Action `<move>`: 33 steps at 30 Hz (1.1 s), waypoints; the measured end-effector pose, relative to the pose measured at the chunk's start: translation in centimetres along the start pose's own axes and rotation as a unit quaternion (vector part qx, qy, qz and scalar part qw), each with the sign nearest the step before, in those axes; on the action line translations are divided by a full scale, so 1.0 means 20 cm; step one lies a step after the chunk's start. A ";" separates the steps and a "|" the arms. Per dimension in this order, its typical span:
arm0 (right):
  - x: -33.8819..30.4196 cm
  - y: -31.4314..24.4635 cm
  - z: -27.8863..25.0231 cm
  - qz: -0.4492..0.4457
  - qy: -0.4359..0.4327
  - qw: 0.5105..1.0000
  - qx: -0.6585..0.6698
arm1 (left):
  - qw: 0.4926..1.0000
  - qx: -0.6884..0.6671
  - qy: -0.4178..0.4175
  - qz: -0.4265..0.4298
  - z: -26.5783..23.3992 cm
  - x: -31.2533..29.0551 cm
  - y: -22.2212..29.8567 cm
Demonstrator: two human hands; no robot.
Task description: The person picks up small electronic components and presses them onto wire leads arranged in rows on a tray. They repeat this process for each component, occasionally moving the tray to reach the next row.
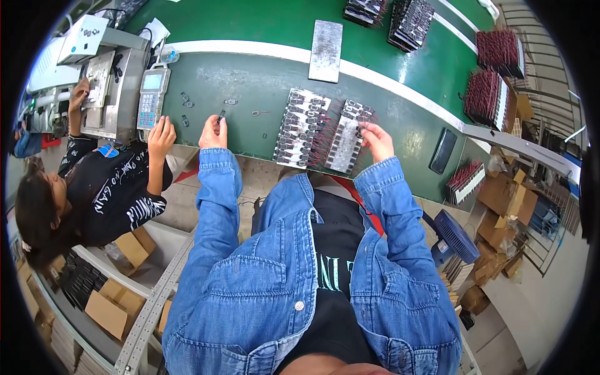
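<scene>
Green bench (244,132) ends at six o'clock, keypad unit (152,99) at ten, my left hand (214,134) pinching a dark part (222,115), right hand's (379,142) grip unclear.

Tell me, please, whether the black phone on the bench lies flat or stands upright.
Flat: the black phone shows its broad face upward on the green bench.

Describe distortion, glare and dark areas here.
Head view: fisheye distortion bows the white strip; in the head view, pale glare patches the green surface beyond it; head view corners are black; the small dark part at the left hand is too tiny to judge sharpness.
</scene>
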State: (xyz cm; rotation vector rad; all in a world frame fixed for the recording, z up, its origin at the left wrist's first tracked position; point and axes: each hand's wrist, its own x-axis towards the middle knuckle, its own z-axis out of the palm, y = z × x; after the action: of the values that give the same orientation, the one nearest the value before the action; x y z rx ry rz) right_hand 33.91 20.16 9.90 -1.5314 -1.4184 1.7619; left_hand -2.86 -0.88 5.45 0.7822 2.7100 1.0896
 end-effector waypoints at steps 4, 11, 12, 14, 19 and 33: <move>-0.13 -0.04 0.02 0.092 -0.082 0.986 0.110 | 0.976 -0.201 -0.062 -0.048 0.04 -0.12 0.27; -0.25 -0.21 0.29 0.049 -0.114 0.978 0.165 | 0.895 -0.324 -0.303 -0.042 0.17 -0.42 0.80; -0.25 -0.21 0.31 0.031 -0.111 0.984 0.135 | 0.881 -0.324 -0.340 -0.050 0.18 -0.44 0.84; -0.23 -0.21 0.33 -0.003 -0.107 0.992 0.073 | 0.879 -0.320 -0.348 -0.053 0.20 -0.47 0.86; -0.23 -0.23 0.35 -0.009 -0.079 0.991 0.105 | 0.868 -0.338 -0.359 -0.065 0.23 -0.51 0.85; -0.20 -0.20 0.29 0.011 -0.123 0.991 0.057 | 0.829 -0.382 -0.400 -0.083 0.18 -0.51 0.84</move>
State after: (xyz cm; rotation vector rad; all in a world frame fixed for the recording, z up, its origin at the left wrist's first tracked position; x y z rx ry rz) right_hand 28.77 16.07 14.61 -1.3112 -1.3870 2.0662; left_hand 14.01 6.40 13.33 0.6221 1.4350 1.2665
